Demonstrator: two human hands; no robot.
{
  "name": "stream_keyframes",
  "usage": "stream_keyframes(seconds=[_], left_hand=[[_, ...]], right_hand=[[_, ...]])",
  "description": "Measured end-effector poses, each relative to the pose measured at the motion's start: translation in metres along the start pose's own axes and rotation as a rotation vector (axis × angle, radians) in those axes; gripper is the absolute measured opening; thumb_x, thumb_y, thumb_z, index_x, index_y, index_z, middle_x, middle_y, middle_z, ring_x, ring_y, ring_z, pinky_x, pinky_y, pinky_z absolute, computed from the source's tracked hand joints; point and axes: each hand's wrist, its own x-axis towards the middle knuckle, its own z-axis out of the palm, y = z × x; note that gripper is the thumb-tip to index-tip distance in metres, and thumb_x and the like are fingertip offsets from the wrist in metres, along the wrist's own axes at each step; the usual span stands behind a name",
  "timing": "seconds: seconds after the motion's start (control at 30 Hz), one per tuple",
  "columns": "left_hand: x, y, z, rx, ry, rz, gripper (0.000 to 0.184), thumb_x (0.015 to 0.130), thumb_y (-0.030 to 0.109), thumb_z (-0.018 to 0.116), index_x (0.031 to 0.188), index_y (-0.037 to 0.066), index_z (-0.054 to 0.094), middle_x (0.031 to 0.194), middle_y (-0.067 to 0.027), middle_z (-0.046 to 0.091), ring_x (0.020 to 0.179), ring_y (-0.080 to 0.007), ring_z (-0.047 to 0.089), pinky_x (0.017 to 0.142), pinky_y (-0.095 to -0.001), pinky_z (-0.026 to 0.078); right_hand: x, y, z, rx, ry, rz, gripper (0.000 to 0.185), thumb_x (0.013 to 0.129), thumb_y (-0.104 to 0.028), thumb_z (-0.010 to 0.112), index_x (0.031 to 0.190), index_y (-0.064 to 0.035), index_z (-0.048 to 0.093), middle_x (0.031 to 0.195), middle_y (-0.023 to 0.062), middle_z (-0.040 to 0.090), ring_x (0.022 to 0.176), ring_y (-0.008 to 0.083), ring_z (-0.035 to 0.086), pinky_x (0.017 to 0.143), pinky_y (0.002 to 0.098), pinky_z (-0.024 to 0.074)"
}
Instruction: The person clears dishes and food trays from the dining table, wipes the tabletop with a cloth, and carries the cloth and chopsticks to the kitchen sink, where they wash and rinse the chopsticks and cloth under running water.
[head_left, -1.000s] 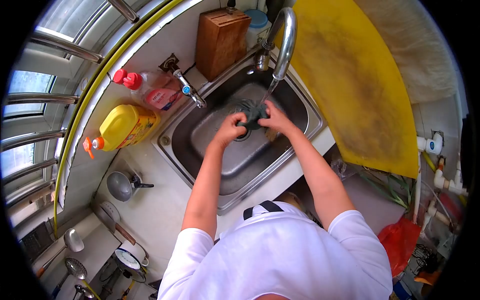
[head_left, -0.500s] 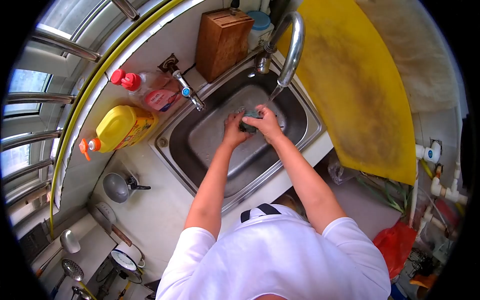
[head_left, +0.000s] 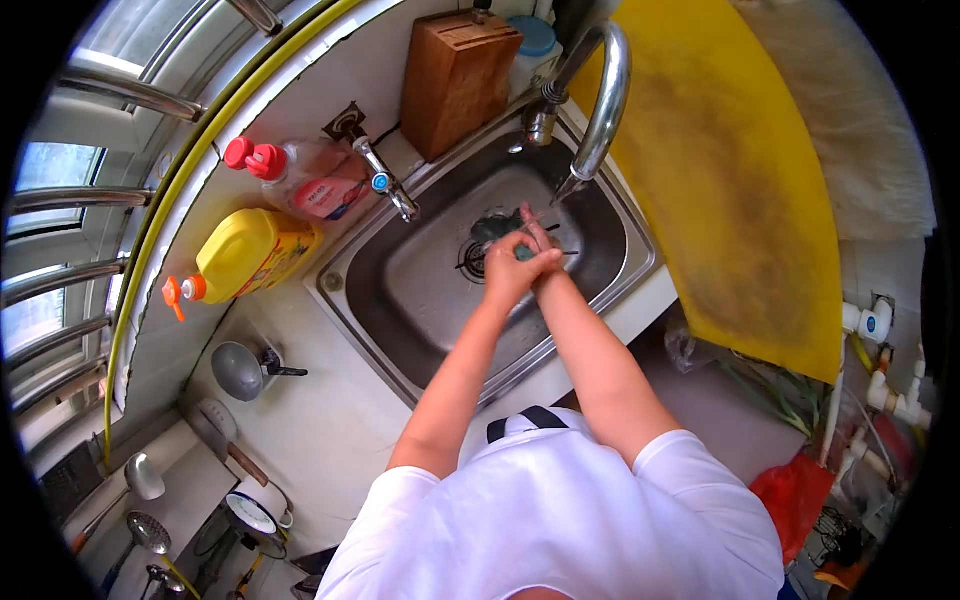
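In the sink (head_left: pixel 420 300), my left hand (head_left: pixel 507 265) curls against my right hand. A small greenish piece (head_left: pixel 523 253), perhaps a scouring pad or cloth, shows between its thumb and fingers. My right hand (head_left: pixel 540 236) lies with fingers stretched out below the spout of the tap (head_left: pixel 606 110), where thin water runs. Just beyond my hands, a dark green crumpled thing (head_left: pixel 492 226) rests on the sink bottom; its kind is unclear. The drain (head_left: pixel 470 258) lies left of my left hand.
A second small tap (head_left: pixel 385 183) juts over the sink's left rim. Beside it stand a clear red-capped bottle (head_left: pixel 315 185) and a yellow bottle (head_left: pixel 245 255). A wooden knife block (head_left: pixel 455 90) is behind the sink, a yellow board (head_left: pixel 720 180) to the right.
My hands were around the dark green thing; now it lies in the sink beyond them. My left hand has moved right, against my right hand, and the drain is uncovered.
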Motion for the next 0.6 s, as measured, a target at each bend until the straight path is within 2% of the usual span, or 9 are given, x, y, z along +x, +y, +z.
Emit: stream_keyframes(seconds=[0.03, 0.07, 0.1, 0.17, 0.27, 0.37, 0.43, 0.53, 0.6], left_hand=[[-0.006, 0.015, 0.001, 0.209, 0.034, -0.033, 0.028, 0.068, 0.027, 0.073, 0.067, 0.004, 0.057, 0.058, -0.0116, 0.054, 0.055, -0.0163, 0.049, 0.056, -0.0297, 0.042], [-0.008, 0.017, 0.004, 0.201, 0.083, -0.044, 0.037, 0.071, 0.038, 0.067, 0.063, 0.003, 0.057, 0.055, -0.0179, 0.052, 0.052, -0.0268, 0.053, 0.056, -0.0362, 0.043], [-0.004, 0.012, 0.005, 0.2, 0.08, -0.043, 0.037, 0.071, 0.038, 0.067, 0.063, 0.003, 0.057, 0.055, -0.0179, 0.052, 0.052, -0.0268, 0.053, 0.056, -0.0362, 0.043], [0.011, -0.004, 0.007, 0.37, 0.284, 0.0, 0.037, 0.075, 0.042, 0.059, 0.07, 0.006, 0.063, 0.064, -0.0184, 0.058, 0.061, -0.0373, 0.057, 0.055, -0.0433, 0.044], [0.035, -0.014, -0.008, 0.377, 0.246, -0.158, 0.04, 0.079, 0.042, 0.052, 0.08, 0.004, 0.065, 0.073, -0.0221, 0.059, 0.069, -0.0376, 0.059, 0.061, -0.0429, 0.045], [0.035, -0.019, -0.006, 0.306, 0.299, -0.205, 0.04, 0.08, 0.041, 0.051, 0.083, 0.003, 0.065, 0.077, -0.0215, 0.06, 0.072, -0.0372, 0.059, 0.064, -0.0422, 0.045], [0.027, -0.005, -0.001, 0.35, 0.26, -0.216, 0.038, 0.081, 0.04, 0.049, 0.083, 0.005, 0.065, 0.076, -0.0201, 0.061, 0.071, -0.0371, 0.059, 0.064, -0.0414, 0.045], [0.001, 0.017, 0.012, 0.311, 0.277, -0.052, 0.037, 0.083, 0.039, 0.047, 0.079, 0.007, 0.065, 0.074, -0.019, 0.06, 0.068, -0.0377, 0.058, 0.062, -0.042, 0.044], [0.011, 0.001, 0.008, 0.356, 0.271, -0.112, 0.037, 0.083, 0.04, 0.047, 0.078, 0.008, 0.064, 0.074, -0.0187, 0.06, 0.068, -0.0378, 0.057, 0.061, -0.0423, 0.044]], right_hand=[[0.009, 0.0, -0.005, 0.043, -0.119, 0.067, 0.037, 0.086, -0.044, 0.047, 0.102, -0.0111, 0.053, 0.101, 0.0092, 0.055, 0.086, 0.0203, 0.057, 0.075, 0.037, 0.0471], [0.012, 0.004, -0.012, 0.044, -0.118, 0.066, 0.037, 0.086, -0.044, 0.047, 0.102, -0.0111, 0.053, 0.101, 0.0092, 0.055, 0.086, 0.0203, 0.057, 0.075, 0.037, 0.0471], [0.01, 0.008, -0.009, 0.079, -0.047, 0.028, 0.037, 0.087, -0.043, 0.045, 0.103, -0.0107, 0.053, 0.101, 0.0091, 0.055, 0.087, 0.0204, 0.056, 0.076, 0.0367, 0.0468], [0.0, 0.022, 0.004, 0.139, 0.095, -0.046, 0.036, 0.088, -0.04, 0.042, 0.103, -0.0099, 0.052, 0.101, 0.009, 0.055, 0.09, 0.0207, 0.055, 0.078, 0.0361, 0.0461], [-0.025, 0.033, 0.048, 0.14, 0.359, -0.189, 0.03, 0.089, -0.031, 0.04, 0.103, -0.0083, 0.052, 0.102, 0.0094, 0.055, 0.094, 0.0205, 0.055, 0.079, 0.0353, 0.0456], [-0.004, 0.033, 0.018, 0.037, 0.22, -0.196, 0.027, 0.088, -0.029, 0.043, 0.102, -0.0084, 0.052, 0.103, 0.0095, 0.055, 0.093, 0.0207, 0.055, 0.078, 0.0357, 0.0459], [-0.011, 0.021, 0.024, 0.073, 0.328, -0.101, 0.025, 0.088, -0.028, 0.043, 0.1, -0.0073, 0.052, 0.098, 0.0084, 0.055, 0.091, 0.0203, 0.055, 0.076, 0.0338, 0.0464], [0.02, 0.016, -0.036, 0.129, -0.08, 0.044, 0.032, 0.089, -0.032, 0.039, 0.103, -0.0061, 0.051, 0.098, 0.0098, 0.057, 0.091, 0.0227, 0.056, 0.08, 0.0354, 0.0454], [0.053, 0.037, -0.081, 0.109, -0.068, -0.064, 0.036, 0.09, -0.035, 0.037, 0.105, -0.0052, 0.051, 0.098, 0.0108, 0.058, 0.091, 0.0243, 0.057, 0.082, 0.0364, 0.0448]])
